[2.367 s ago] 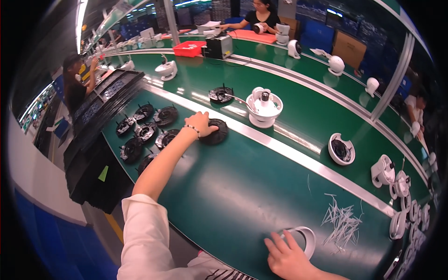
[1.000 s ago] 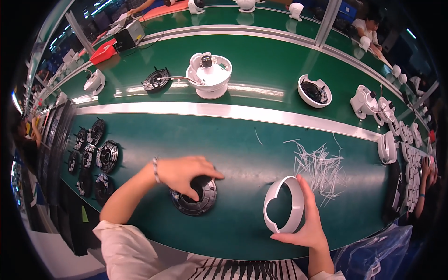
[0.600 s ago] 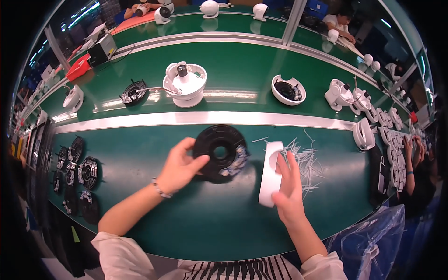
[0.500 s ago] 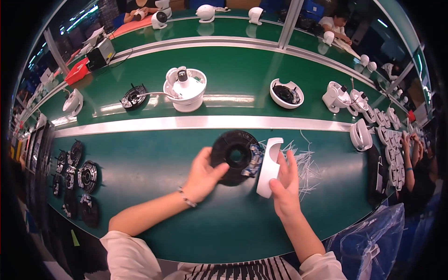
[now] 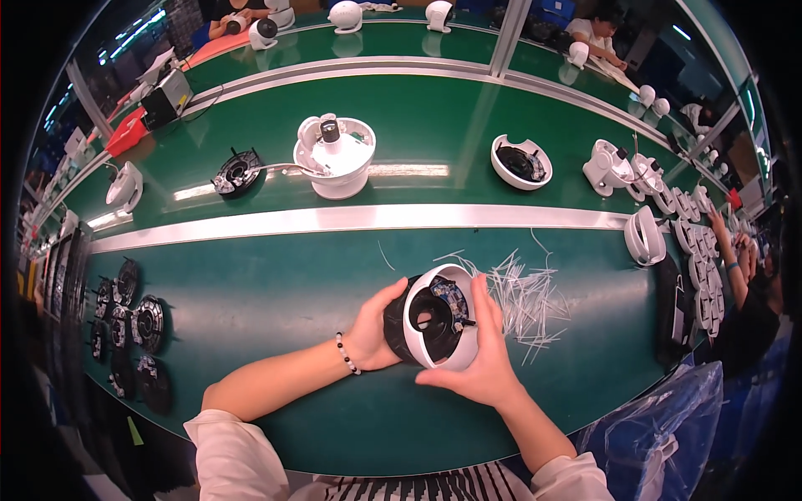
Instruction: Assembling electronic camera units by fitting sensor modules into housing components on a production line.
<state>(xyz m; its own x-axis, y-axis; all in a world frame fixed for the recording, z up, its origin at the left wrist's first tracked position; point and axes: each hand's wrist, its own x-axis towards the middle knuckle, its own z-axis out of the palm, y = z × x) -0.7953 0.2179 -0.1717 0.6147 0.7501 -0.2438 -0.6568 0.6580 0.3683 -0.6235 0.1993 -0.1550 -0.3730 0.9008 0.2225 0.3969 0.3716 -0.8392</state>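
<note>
Gripping black disc (image 5: 395,330) by its left edge, L hand (image 5: 373,336) is part-curled; R hand (image 5: 483,366), thumb & fingers spread wide, clamps white ring (image 5: 462,352) from right. Ring's against disc, circuit board (image 5: 452,296) showing inside, both over near green table (image 5: 267,309), left of white strips (image 5: 528,301).

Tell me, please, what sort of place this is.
Probably a factory assembly line: open white shells stand along a green counter, black discs lie grouped at left, and other people work opposite.
</note>
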